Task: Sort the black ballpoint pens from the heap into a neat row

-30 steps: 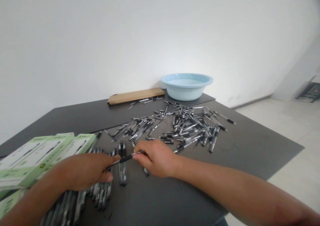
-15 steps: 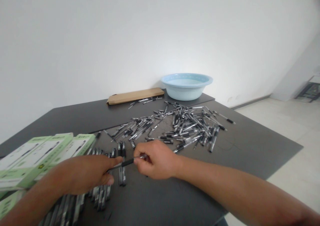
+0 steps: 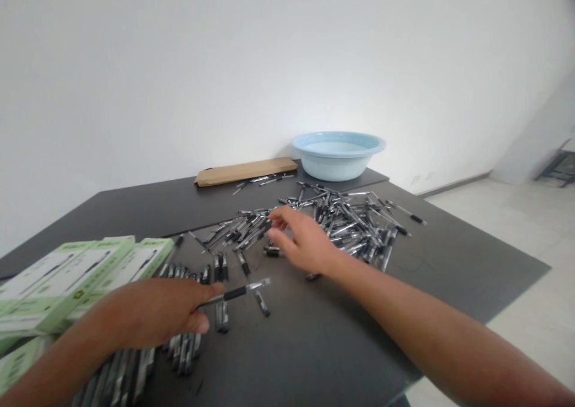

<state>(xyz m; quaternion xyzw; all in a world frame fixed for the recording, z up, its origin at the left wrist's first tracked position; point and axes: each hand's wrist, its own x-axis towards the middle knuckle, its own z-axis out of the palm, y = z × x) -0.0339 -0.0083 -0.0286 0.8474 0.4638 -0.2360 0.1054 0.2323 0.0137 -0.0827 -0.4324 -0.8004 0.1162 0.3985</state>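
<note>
My left hand (image 3: pixel 164 311) pinches a clear pen (image 3: pixel 236 292) with a black grip, its clear end pointing right. Over the near edge of a loose pile of pens (image 3: pixel 341 221) is my right hand (image 3: pixel 305 239), thumb and fingers apart and nothing seen between them. Its fingertips are close to some black pen parts; whether they touch cannot be made out. Beneath and beside the left hand lie rows of capped pens (image 3: pixel 182 359), partly hidden by it. A few separate pens (image 3: pixel 262 304) rest between the two hands.
Green and white pen boxes (image 3: pixel 58 293) are stacked at the left. Toward the wall lie a flat brown cardboard piece (image 3: pixel 245 171) and a light blue basin (image 3: pixel 336 161). The dark table (image 3: pixel 485 263) has its right edge above a pale floor.
My right hand has let go of the pen's right end and moved up and right to the pile. The left hand still holds the pen, nearly in place.
</note>
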